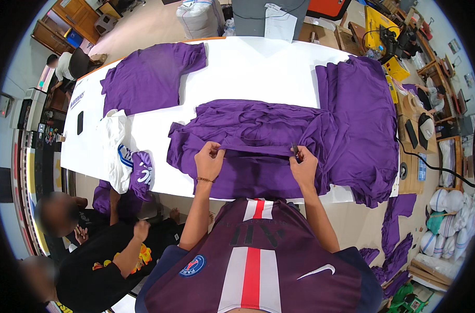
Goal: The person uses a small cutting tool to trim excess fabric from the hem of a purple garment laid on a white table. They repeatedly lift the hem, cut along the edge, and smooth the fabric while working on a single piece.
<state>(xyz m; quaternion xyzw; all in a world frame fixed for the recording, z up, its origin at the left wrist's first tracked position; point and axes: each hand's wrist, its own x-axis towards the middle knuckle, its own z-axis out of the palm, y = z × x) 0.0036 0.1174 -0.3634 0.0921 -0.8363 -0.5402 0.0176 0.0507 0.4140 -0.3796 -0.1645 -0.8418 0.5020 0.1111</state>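
A purple shirt [258, 177] lies spread and rumpled at the near edge of the white table, on or against more purple cloth. My left hand [209, 160] is closed, pinching the edge of the shirt's fabric between thumb and fingers. Across from it, my right hand [304, 166] is closed around small black thread snips [295, 150] and rests at the same fabric edge. Between the hands the edge is stretched nearly straight, with a dark gap below it. To the right sits a tall heap of purple shirts [360, 125].
Another purple shirt [146, 78] lies flat on the white table [258, 68] at the far left. A black phone [80, 123] and white cloth [113, 151] are at the left side. Two people sit close at the lower left. Purple scraps [396, 250] lie on the right floor.
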